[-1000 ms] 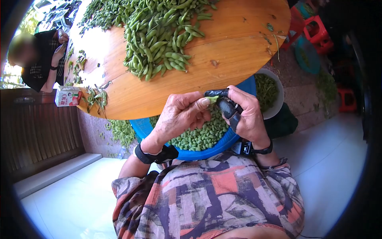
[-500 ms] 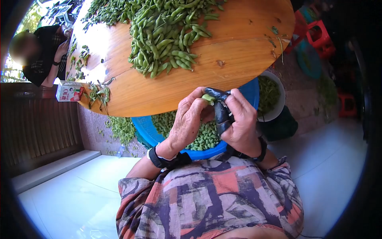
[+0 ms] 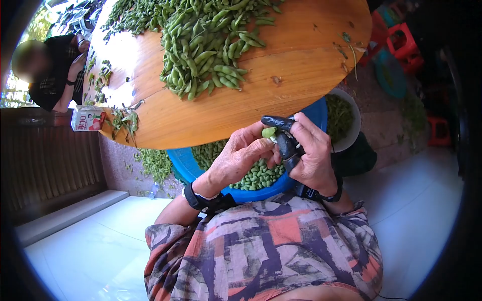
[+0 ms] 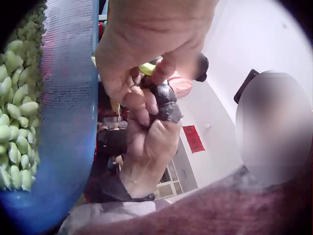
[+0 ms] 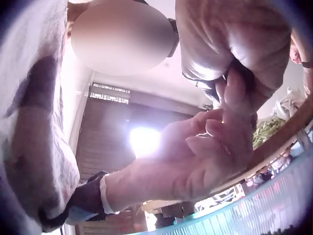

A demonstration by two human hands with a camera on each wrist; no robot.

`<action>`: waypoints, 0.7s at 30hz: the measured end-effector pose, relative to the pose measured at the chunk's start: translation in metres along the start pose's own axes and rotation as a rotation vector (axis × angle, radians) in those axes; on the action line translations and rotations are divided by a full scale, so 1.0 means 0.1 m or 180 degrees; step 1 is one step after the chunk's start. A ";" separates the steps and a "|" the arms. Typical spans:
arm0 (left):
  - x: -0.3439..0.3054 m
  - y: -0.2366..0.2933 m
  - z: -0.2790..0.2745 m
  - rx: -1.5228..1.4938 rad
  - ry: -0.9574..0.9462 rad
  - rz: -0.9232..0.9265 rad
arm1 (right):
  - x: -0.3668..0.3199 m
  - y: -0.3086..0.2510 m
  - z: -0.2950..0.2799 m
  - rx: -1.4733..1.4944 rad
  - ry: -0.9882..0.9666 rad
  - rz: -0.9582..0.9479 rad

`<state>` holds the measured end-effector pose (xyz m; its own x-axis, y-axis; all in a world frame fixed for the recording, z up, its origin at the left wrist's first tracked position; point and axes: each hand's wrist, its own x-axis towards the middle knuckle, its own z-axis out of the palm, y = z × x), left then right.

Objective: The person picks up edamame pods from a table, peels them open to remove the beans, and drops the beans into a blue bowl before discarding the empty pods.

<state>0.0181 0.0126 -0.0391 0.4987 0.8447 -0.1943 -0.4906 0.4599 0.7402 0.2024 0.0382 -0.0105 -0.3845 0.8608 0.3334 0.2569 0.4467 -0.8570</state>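
Note:
In the head view a green pod (image 3: 269, 132) is pinched between the thumb and fingers of my left hand (image 3: 235, 159). My right hand (image 3: 315, 159), its thumb and a finger wrapped in black, meets the pod from the other side. Below both hands lies a blue basket (image 3: 179, 163) holding shelled green beans (image 3: 256, 176). The left wrist view shows a bit of the pod (image 4: 146, 68) between the fingertips, with beans (image 4: 17, 107) in the basket alongside. Fingers cover the pod in the right wrist view.
A wooden table (image 3: 296, 70) ahead bears a heap of pods (image 3: 201, 50) and a carton (image 3: 88, 118). Another person (image 3: 55, 72) sits at the far left. A pale bowl of green pieces (image 3: 339, 118) and red stools (image 3: 404, 45) stand at the right.
Both hands have shifted slightly down and right since half a second ago, staying together. The pod has turned and now shows its rounded end between the fingers.

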 end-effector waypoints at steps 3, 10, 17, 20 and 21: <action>0.00 -0.02 0.03 -0.0316 0.0027 0.0099 | -0.03 0.03 -0.02 -0.0241 0.0012 -0.0199; -0.04 0.10 0.02 -0.0570 -0.0112 0.0059 | -0.04 0.07 -0.09 -0.0118 -0.0124 -0.0372; -0.05 0.16 0.02 -0.0521 -0.0188 -0.0068 | -0.03 0.06 -0.06 -0.0343 -0.0006 -0.0730; -0.05 0.21 0.03 -0.0373 -0.0201 -0.0312 | -0.02 0.03 -0.07 -0.0313 -0.0035 -0.0589; -0.05 0.26 0.07 0.0363 -0.0178 -0.0527 | 0.00 0.04 -0.08 -0.0317 0.0048 -0.0578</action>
<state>0.0075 0.0181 -0.0144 0.6062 0.7423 -0.2856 -0.3163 0.5544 0.7698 0.2108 0.0418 -0.0114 -0.4194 0.7672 0.4853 0.2712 0.6161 -0.7395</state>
